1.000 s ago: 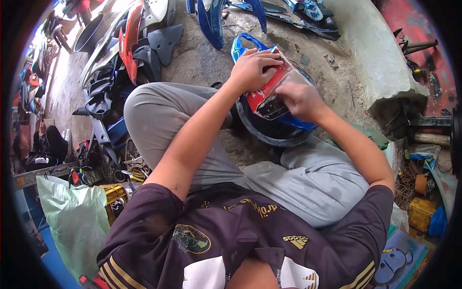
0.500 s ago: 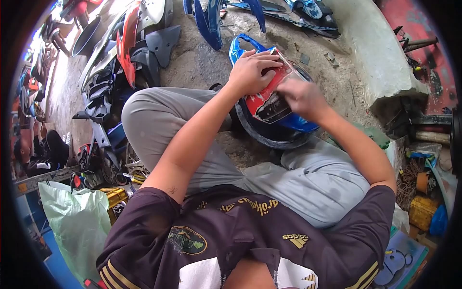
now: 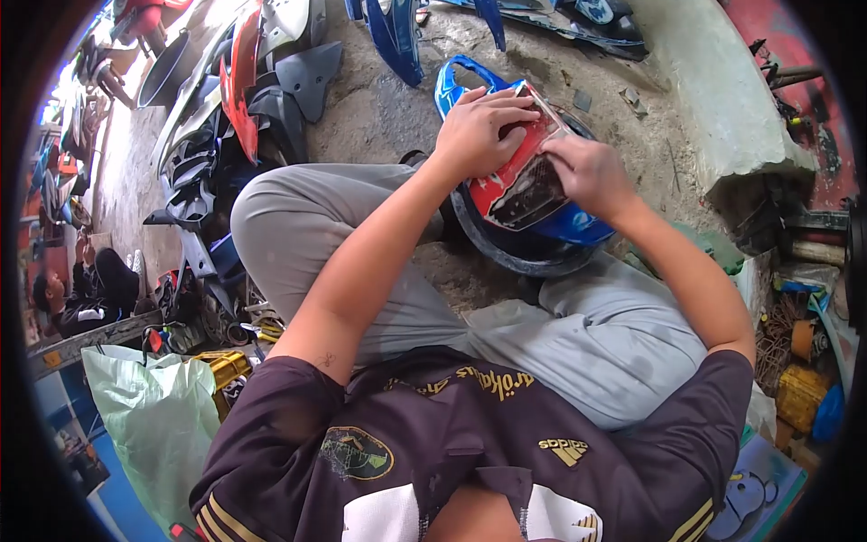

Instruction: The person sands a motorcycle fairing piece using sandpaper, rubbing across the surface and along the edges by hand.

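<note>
Pressing hand: left hand (image 3: pixel 479 140), palm down, fingers loosely spread over the far-left part of the red-and-black panel (image 3: pixel 522 197), not wrapped around anything as far as I can see.
Bunched hand: right hand (image 3: pixel 591 176), fingertips gathered right where the red meets the dark patch; honestly can't tell if they're pinching anything.
Panel spot: middle of the scene, on top of the blue plastic part (image 3: pixel 591 231) and over the black round tub (image 3: pixel 542 266), just beyond the lap.
Long axis: blue part runs far left to near right; the red band slants the other way, near left to far right.
Key relation: most of the dark patch lies near and left of the right fingertips, so of the 2 hands the right is closer to it. The left sits across the red side.
Left pile: orange fairing piece (image 3: pixel 237 99) among other bodywork on the concrete floor (image 3: pixel 379 108).
</note>
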Available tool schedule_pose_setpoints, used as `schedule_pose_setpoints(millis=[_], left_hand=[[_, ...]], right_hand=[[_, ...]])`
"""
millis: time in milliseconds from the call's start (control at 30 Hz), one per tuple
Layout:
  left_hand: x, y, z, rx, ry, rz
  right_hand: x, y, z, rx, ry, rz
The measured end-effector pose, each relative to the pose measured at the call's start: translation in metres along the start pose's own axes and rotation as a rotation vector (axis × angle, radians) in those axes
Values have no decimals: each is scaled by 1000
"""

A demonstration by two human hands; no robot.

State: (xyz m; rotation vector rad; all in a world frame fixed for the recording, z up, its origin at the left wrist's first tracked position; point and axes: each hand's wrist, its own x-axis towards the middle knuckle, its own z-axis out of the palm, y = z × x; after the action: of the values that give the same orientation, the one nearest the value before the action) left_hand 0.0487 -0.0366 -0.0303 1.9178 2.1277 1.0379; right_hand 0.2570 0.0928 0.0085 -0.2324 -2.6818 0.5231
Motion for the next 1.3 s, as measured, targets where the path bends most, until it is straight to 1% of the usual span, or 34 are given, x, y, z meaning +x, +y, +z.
schedule_pose_setpoints(millis=[33,133,167,267,300,400,433,533,567,667,767,867,900,1000,1033,1233,1300], left_hand=[[1,-1,0,3,-4,8],[1,0,0,2,-5,-3],[1,1,0,-14,-4,-2],[0,-1,0,-2,-5,7],[0,-2,1,1,-10,5],[2,-3,4,-7,0,8],[2,-4,5,-14,12,11],[2,-4,5,-20,23,20],[2,-4,6,-20,24,24],[-1,-6,6,-18,25,17],[1,-3,3,14,-4,26],[1,3,-1,66,-27,38],[1,2,-2,100,-63,68],[2,-1,-4,140,-116,108],[2,-1,-4,141,-132,111],[12,-5,-8,174,-223,137],[16,-7,-8,179,-279,111]], right_hand=[[-1,3,3,3,12,-26],[-4,-25,-7,-26,-217,-235],[-4,-27,-5,-59,-265,-240],[-1,-2,-4,-35,-89,-79],[1,4,-1,18,26,-21],[0,-4,-2,-7,-31,-17],[0,-11,-7,26,-111,-95],[-2,-22,-2,111,-256,-158],[-1,-20,-6,106,-252,-148],[-3,7,-19,67,-220,111],[-13,36,-23,109,-156,202],[-21,30,-13,88,-84,163],[-23,30,-6,107,-54,81],[-23,17,-3,143,-139,63],[-22,20,0,125,-128,7],[-20,31,-3,93,-98,22],[-23,35,-4,34,-40,-59]])
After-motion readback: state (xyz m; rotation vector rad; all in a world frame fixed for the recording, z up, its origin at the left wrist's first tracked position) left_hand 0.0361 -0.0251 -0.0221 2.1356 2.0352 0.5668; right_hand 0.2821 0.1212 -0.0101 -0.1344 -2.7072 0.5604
